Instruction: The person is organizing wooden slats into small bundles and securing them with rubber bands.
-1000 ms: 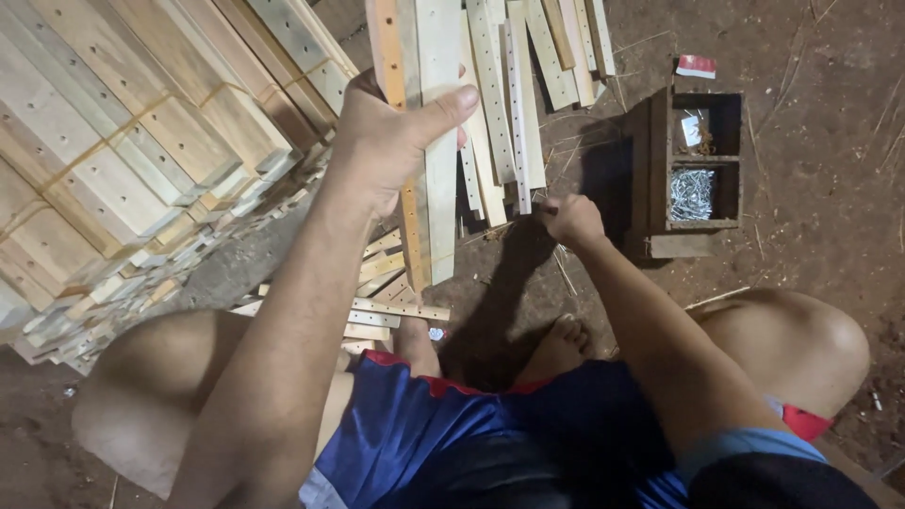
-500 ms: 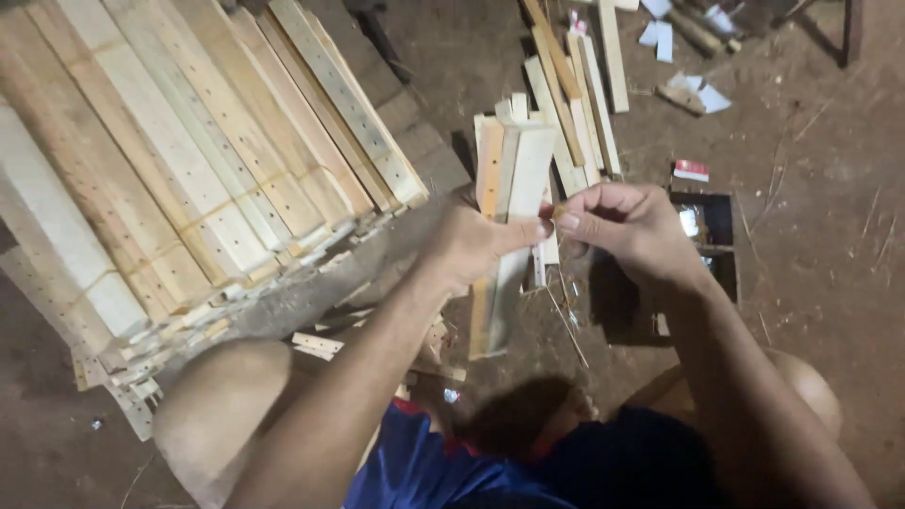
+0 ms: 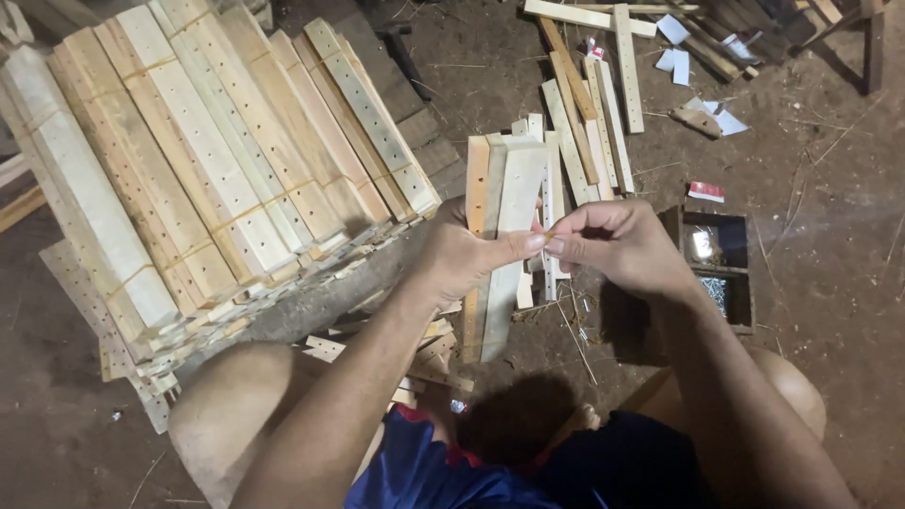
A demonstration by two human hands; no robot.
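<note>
My left hand grips a small stack of pale wooden slats held upright on end, thumb across their front. My right hand is pinched shut at the slats' right edge, fingertips meeting the left thumb; something tiny may sit between the fingers, too small to tell. Loose slats with rows of holes lie on the dirt just behind the held stack.
Large bundles of drilled slats tied with bands are stacked on the left. A small dark wooden box holding nails sits right of my hands. Scrap wood and paper bits litter the dirt at the top right. My knees frame the bottom.
The view has shifted down and left. My right hand rose from the ground to the slats' edge, and my left hand lowered its grip on the stack.
</note>
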